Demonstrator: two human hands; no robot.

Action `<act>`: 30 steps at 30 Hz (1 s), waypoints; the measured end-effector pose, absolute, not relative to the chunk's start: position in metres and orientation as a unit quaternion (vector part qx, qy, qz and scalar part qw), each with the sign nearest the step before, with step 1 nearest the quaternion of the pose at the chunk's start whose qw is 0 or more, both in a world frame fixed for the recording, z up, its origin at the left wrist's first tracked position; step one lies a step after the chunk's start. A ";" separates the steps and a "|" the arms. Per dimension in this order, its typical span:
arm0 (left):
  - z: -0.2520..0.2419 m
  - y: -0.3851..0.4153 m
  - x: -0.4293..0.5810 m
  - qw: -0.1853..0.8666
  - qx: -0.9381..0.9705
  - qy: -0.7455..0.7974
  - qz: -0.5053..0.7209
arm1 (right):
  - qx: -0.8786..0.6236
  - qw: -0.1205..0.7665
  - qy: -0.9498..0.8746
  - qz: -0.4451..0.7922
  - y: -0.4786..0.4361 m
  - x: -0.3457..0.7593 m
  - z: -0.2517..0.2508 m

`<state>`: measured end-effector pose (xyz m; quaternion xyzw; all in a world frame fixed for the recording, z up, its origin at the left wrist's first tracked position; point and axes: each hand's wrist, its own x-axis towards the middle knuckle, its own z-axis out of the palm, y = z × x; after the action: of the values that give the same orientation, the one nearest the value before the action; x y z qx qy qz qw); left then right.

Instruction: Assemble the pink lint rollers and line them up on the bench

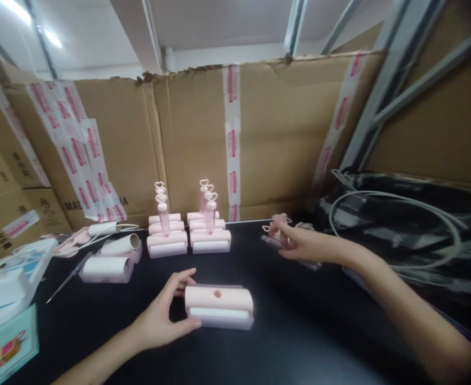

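1. While the left hand (pixel 163 315) grips the roller (pixel 219 306) by its end, near the middle of the table (pixel 299 342), keep its hole facing up.
2. Since the right hand (pixel 303 245) pinches a handle (pixel 277 235) at the pile, lift just one, I judge.
3. Steer clear of the finished rollers (pixel 189 240) standing behind.

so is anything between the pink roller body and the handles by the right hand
Nothing visible. The left hand grips the pink roller body, the right hand touches the loose handles, and only bare black table lies between them. The assembled rollers stand farther back.
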<state>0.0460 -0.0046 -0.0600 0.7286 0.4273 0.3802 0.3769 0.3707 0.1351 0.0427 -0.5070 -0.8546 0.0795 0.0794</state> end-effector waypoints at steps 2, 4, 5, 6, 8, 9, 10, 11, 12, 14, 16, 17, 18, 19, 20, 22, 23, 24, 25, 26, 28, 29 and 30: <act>-0.060 -0.004 0.045 0.377 0.729 0.424 0.382 | -0.385 0.097 -0.909 0.130 0.112 0.352 0.060; -0.060 -0.004 0.044 0.385 0.721 0.431 0.383 | -0.280 0.092 -0.937 0.188 0.089 0.330 0.074; -0.060 -0.004 0.043 0.388 0.717 0.437 0.380 | -0.246 0.078 -0.944 0.204 0.079 0.319 0.079; -0.060 -0.004 0.043 0.390 0.716 0.443 0.373 | -0.225 0.059 -0.951 0.205 0.070 0.308 0.083; -0.059 -0.005 0.043 0.387 0.719 0.452 0.359 | -0.207 0.028 -0.963 0.169 0.059 0.288 0.088; -0.058 -0.005 0.043 0.385 0.721 0.454 0.355 | -0.205 0.016 -0.969 0.139 0.056 0.280 0.091; -0.057 -0.005 0.043 0.385 0.723 0.453 0.353 | -0.204 0.002 -0.973 0.108 0.055 0.273 0.093; -0.056 -0.005 0.043 0.385 0.723 0.452 0.353 | -0.205 -0.015 -0.976 0.077 0.054 0.267 0.096; -0.056 -0.005 0.042 0.384 0.724 0.451 0.354 | -0.204 -0.034 -0.977 0.050 0.054 0.262 0.100; -0.055 -0.004 0.042 0.378 0.727 0.451 0.354 | -0.200 -0.081 -0.976 0.015 0.055 0.251 0.107; -0.055 -0.004 0.042 0.370 0.731 0.451 0.354 | -0.199 -0.128 -0.972 0.007 0.055 0.238 0.113; -0.055 -0.004 0.042 0.369 0.731 0.451 0.355 | -0.201 -0.148 -0.968 0.011 0.054 0.231 0.114; -0.055 -0.004 0.042 0.370 0.729 0.451 0.358 | -0.203 -0.167 -0.965 0.015 0.053 0.224 0.115; -0.055 -0.004 0.043 0.373 0.726 0.451 0.360 | -0.205 -0.182 -0.961 0.017 0.052 0.217 0.115; -0.056 -0.004 0.044 0.376 0.722 0.453 0.363 | -0.208 -0.192 -0.959 0.015 0.051 0.211 0.114; -0.055 -0.006 0.046 0.380 0.711 0.463 0.368 | -0.210 -0.214 -0.954 0.012 0.050 0.202 0.111; -0.054 -0.007 0.047 0.380 0.705 0.472 0.370 | -0.212 -0.221 -0.952 0.016 0.050 0.199 0.109; -0.053 -0.008 0.047 0.378 0.699 0.480 0.371 | -0.214 -0.222 -0.951 0.024 0.050 0.198 0.107; -0.052 -0.008 0.048 0.376 0.697 0.487 0.369 | -0.215 -0.215 -0.952 0.030 0.049 0.197 0.105; -0.050 -0.008 0.048 0.376 0.697 0.490 0.364 | -0.216 -0.203 -0.955 0.028 0.048 0.197 0.103; -0.045 -0.008 0.048 0.378 0.708 0.487 0.344 | -0.229 -0.175 -0.958 -0.004 0.043 0.198 0.101; -0.042 -0.008 0.048 0.380 0.716 0.483 0.331 | -0.240 -0.170 -0.955 -0.025 0.040 0.198 0.101; -0.040 -0.009 0.047 0.379 0.723 0.481 0.319 | -0.253 -0.168 -0.952 -0.040 0.036 0.199 0.101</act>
<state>0.0474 -0.0086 -0.0401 0.7232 0.4811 0.3191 0.3789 0.1990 0.0362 0.1012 -0.2529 -0.9520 -0.0397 -0.1676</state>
